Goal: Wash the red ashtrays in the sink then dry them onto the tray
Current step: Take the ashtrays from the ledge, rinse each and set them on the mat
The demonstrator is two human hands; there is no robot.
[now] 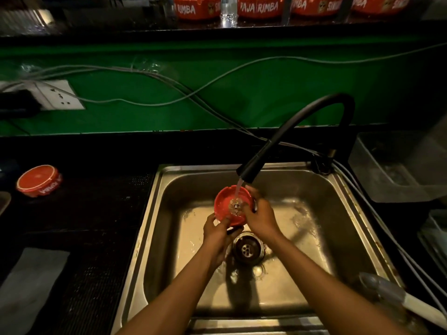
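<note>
Round red glossy ashtray (227, 206) over steel sink (358, 213) centre, under black tap's stream; left hand (217, 234) grips its 7 o'clock rim, right hand (260, 215) pinches 3 o'clock edge; wet rim could slip, chip on basin

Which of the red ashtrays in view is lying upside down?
The lone ashtray on the dark counter left of the sink, its flat base up. The one held under the tap shows its bowl; the shelf row stands upright.
</note>
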